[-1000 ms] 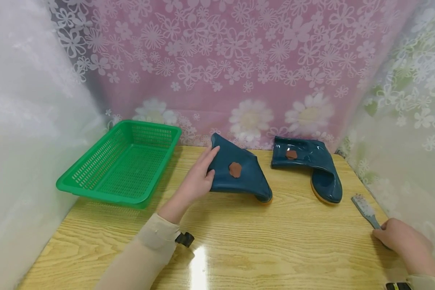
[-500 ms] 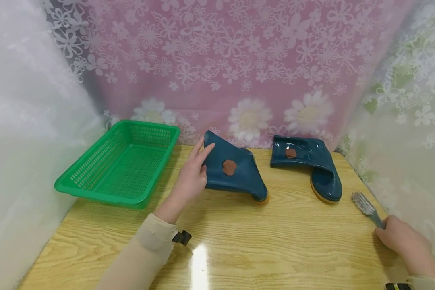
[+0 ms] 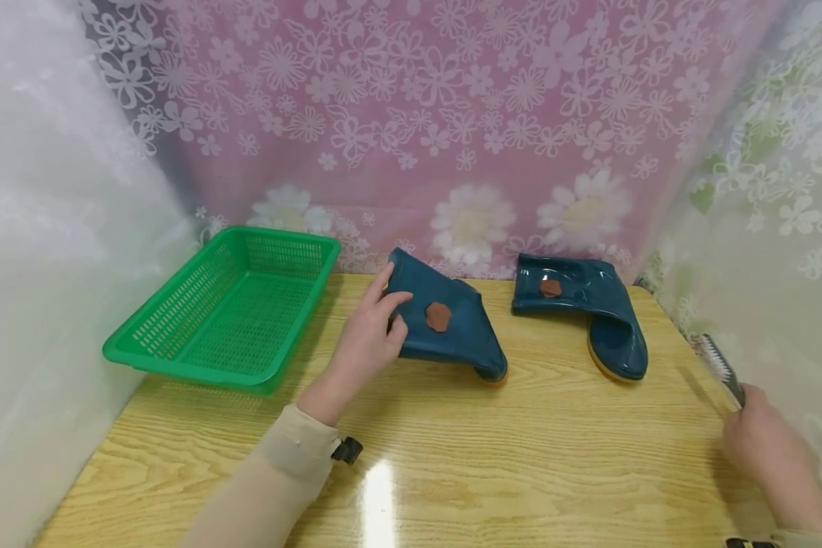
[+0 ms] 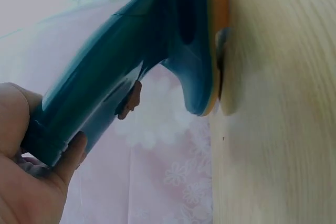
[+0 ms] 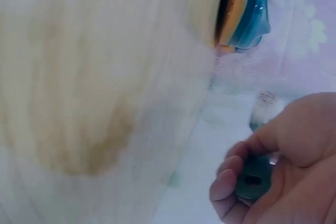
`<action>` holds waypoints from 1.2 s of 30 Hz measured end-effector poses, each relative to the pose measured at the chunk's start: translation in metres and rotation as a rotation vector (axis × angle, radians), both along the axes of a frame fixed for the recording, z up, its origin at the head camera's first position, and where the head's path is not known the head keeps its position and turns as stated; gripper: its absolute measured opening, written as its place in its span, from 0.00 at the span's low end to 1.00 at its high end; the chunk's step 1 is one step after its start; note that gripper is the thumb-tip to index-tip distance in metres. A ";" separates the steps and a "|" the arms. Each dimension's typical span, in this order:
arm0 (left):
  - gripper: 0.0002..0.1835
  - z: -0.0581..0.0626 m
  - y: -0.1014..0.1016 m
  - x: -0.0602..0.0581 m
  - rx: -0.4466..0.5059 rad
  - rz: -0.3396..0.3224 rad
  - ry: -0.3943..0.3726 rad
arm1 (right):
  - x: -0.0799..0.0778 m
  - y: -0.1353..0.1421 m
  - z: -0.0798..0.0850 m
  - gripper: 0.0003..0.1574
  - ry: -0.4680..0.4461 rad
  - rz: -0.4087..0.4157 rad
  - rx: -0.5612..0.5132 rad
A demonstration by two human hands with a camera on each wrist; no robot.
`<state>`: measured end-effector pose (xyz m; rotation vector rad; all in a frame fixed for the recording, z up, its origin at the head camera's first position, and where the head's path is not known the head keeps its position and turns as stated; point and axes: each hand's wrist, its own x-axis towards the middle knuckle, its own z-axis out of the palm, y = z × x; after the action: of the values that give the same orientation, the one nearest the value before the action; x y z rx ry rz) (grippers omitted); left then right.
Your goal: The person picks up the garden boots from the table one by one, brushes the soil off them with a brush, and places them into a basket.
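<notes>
My left hand holds a dark teal rubber boot by the top of its shaft, thumb on one side. In the left wrist view the boot slants upward off its sole, which meets the table. A brown patch sticks to the shaft. At the far right, my right hand grips a scrubbing brush by its handle, bristles facing left. The handle's end shows in my fist in the right wrist view. A matching boot, also with a brown patch, lies on its side at back right.
An open green plastic basket stands at the back left of the wooden table. A pink flowered curtain hangs behind, with pale sheets on both sides. The right sheet is close to the brush.
The brush has been raised and turned, its bristles now facing left rather than up. The held boot and left hand shifted slightly left, and the thumb and fingers changed position on the shaft.
</notes>
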<state>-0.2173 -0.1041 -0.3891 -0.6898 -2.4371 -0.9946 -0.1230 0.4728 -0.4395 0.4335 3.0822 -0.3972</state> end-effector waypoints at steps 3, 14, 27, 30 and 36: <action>0.19 -0.004 0.004 0.000 -0.022 -0.002 0.028 | 0.002 -0.008 0.010 0.32 0.111 -0.017 -0.006; 0.17 -0.006 0.008 0.000 -0.046 -0.006 0.093 | -0.011 -0.051 0.045 0.35 0.223 0.060 -0.005; 0.37 -0.006 0.007 0.001 -0.198 -0.050 -0.077 | -0.044 -0.110 0.054 0.36 0.301 0.145 -0.064; 0.48 -0.005 0.006 0.001 -0.253 -0.082 -0.139 | -0.051 -0.127 0.054 0.36 0.304 0.156 -0.075; 0.56 -0.006 0.002 0.000 -0.330 -0.148 -0.071 | -0.071 -0.161 0.060 0.36 0.297 0.161 -0.097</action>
<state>-0.2169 -0.1024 -0.3948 -0.9708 -2.6749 -0.6825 -0.1941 0.3121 -0.3793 0.1321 3.3286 -0.6577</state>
